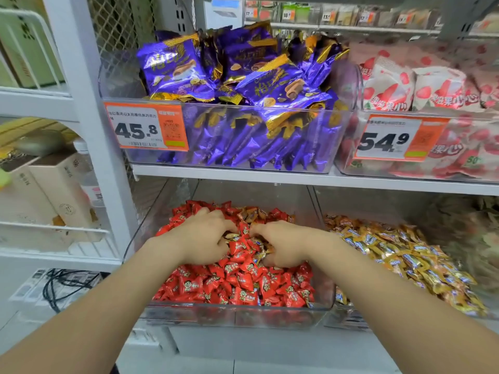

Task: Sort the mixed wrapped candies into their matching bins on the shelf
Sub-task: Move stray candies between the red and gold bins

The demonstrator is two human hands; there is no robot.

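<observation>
Both hands in clear bin (235, 315) of red candies (243, 282). Left hand (201, 238) and right hand (280, 245) fingers curled into the pile; grip unclear. Gold candies (399, 257) right of fingers. Above: price tags (145, 126) "45.8", "54.9".

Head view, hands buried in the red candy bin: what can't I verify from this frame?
- Head view: fingertips of the left hand and right hand are dug into the red wrapped candies, so each grip's contents are hidden.
- The gold wrapped candies fill a clear plastic bin that is cut off by the right edge.
- Small print on the orange 45.8 price label is too small to read.
- The top-shelf packets are blurred.
</observation>
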